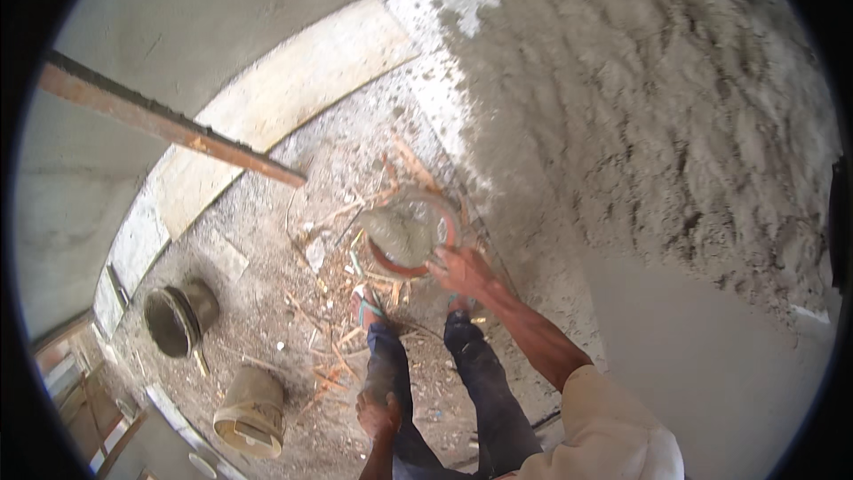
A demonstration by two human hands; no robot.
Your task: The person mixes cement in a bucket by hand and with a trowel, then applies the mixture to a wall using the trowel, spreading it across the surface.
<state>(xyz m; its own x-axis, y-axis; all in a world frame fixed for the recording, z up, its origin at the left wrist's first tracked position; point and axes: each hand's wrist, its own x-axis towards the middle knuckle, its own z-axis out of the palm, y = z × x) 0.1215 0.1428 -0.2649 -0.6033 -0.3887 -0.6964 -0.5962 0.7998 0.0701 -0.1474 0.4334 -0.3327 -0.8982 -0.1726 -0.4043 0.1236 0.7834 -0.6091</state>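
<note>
A round reddish-brown basin (pixel 450 220) sits on the littered floor in front of my feet. Wet grey mortar (pixel 398 233) is heaped in it, mostly toward its left side. My right hand (pixel 459 272) reaches down and has its fingers closed on the near right part of the rim. Bent low, my left hand (pixel 379 412) lies on my left leg near the knee, with nothing visible in it.
Rough wet plaster (pixel 640 116) covers the surface on the right. A wooden beam (pixel 178 129) slants in from the left. Two dirty buckets (pixel 203 302), (pixel 251 396) stand at the lower left. Wood scraps (pixel 333 351) litter the floor around my sandalled feet.
</note>
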